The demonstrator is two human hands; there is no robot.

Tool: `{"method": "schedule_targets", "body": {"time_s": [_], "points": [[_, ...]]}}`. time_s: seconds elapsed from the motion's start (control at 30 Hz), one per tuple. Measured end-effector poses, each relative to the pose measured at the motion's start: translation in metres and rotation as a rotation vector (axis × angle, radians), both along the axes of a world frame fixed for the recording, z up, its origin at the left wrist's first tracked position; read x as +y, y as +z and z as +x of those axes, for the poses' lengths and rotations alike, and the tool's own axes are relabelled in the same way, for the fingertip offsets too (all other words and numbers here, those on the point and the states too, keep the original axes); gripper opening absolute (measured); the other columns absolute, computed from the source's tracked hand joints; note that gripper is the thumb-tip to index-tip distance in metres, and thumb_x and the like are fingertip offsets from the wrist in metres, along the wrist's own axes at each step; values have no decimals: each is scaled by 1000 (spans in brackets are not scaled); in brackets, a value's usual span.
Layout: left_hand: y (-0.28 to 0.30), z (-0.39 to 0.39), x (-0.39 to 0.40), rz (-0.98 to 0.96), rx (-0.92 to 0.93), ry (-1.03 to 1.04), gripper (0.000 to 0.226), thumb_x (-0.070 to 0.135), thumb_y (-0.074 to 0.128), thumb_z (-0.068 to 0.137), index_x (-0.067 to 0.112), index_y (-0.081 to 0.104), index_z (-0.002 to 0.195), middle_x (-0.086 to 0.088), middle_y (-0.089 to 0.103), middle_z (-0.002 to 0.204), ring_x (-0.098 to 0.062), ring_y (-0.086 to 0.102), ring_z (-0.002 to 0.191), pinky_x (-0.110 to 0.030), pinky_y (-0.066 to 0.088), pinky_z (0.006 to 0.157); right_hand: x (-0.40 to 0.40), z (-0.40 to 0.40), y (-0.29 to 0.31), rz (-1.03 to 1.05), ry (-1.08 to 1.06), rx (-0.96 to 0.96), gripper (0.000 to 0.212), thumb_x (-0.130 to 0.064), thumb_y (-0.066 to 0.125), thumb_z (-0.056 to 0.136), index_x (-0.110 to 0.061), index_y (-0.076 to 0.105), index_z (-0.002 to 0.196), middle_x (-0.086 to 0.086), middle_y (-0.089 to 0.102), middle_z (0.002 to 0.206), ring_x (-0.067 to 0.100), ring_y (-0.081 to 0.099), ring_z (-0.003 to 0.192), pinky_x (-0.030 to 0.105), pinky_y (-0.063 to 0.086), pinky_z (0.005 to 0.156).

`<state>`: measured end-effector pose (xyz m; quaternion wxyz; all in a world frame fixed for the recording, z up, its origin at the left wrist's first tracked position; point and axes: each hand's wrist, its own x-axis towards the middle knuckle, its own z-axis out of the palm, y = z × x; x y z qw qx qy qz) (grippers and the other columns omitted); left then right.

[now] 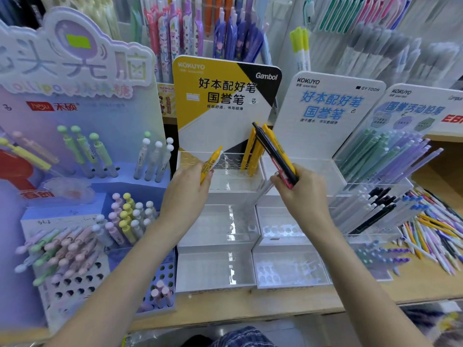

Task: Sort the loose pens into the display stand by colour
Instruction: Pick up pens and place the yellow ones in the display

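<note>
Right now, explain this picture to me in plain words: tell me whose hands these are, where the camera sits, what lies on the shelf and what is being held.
There is no machine here. A person wears one wide-angle camera on the head, looking forward and down, so the two arms reaching in from below are that person's own.

The left hand pinches a single yellow pen. The right hand grips a small bunch of pens, black and yellow ones, with something red at the lower end.

In front stands a clear stepped display stand with a yellow and black sign. Its top tier already holds a few yellow pens; the lower tiers look unfilled. A wooden shelf carries it. At the right, a heap of loose pens lies on the shelf. Other pen displays stand to either side.
</note>
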<state>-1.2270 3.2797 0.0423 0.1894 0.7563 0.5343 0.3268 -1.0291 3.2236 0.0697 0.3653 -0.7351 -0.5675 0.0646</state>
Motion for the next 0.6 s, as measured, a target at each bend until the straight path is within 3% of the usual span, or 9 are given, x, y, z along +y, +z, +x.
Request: {"method": "schedule_targets", "body": {"time_s": [0.23,0.4,0.47,0.53,0.6], "points": [[2,2,1,6,-1,-29,22,25,41,98,8,52,88,3,40,64,-22,42,72,-32,25,57,3,-6,-15,-111,-9,-55,16,-18,65,86,-7,58,77,0,46,56,13,38,49,22,27,45],[5,4,2,-21,-13,-38,22,25,41,98,11,44,81,4,38,61,-22,41,66,-32,22,53,7,-25,-26,-229,8,-91,15,-21,60,90,-11,52,81,2,48,69,23,45,63,29,31,55],[7,1,0,-9,-49,-23,21,25,40,98,11,45,83,4,38,64,-21,42,65,-32,24,54,5,-21,-25,-227,-16,-107,21,-26,61,89,-11,51,79,2,49,68,24,47,64,30,30,52],[8,-4,-2,42,-55,-16,20,25,40,98,8,48,90,1,43,72,-24,45,68,-36,31,58,0,-18,-16,-119,-25,-38,28,-29,66,86,-12,50,71,-1,46,59,17,43,55,24,27,46],[10,-3,-2,38,34,-27,21,25,39,98,7,48,94,-6,48,73,-33,50,70,-39,35,59,-2,-23,2,8,17,189,29,-29,71,81,-11,54,66,4,49,54,10,41,49,21,30,47]]}}
